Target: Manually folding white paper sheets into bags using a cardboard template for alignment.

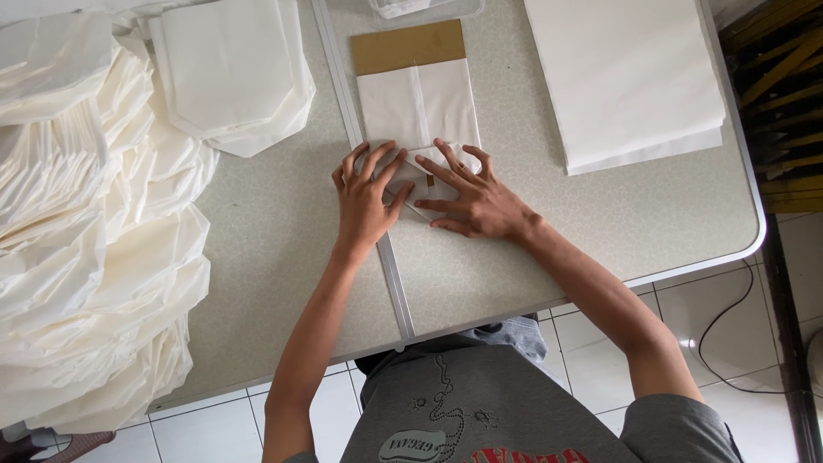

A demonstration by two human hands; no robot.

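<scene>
Matt white paper sheet (417, 103) over brown cardboard (408, 46), speckled smooth tabletop (514, 257)

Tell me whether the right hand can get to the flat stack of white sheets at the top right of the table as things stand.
Probably yes. The right hand lies flat on the folded white paper, and only bare table lies between it and the stack of white sheets. Nothing stands in the way.

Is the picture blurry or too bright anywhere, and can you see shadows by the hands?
Head view: sharp overall; the left hand and right hand cast only faint, soft shadows on the folded white paper; the heap of paper at left looks washed out, its layers hard to separate; table edges bend slightly.
</scene>
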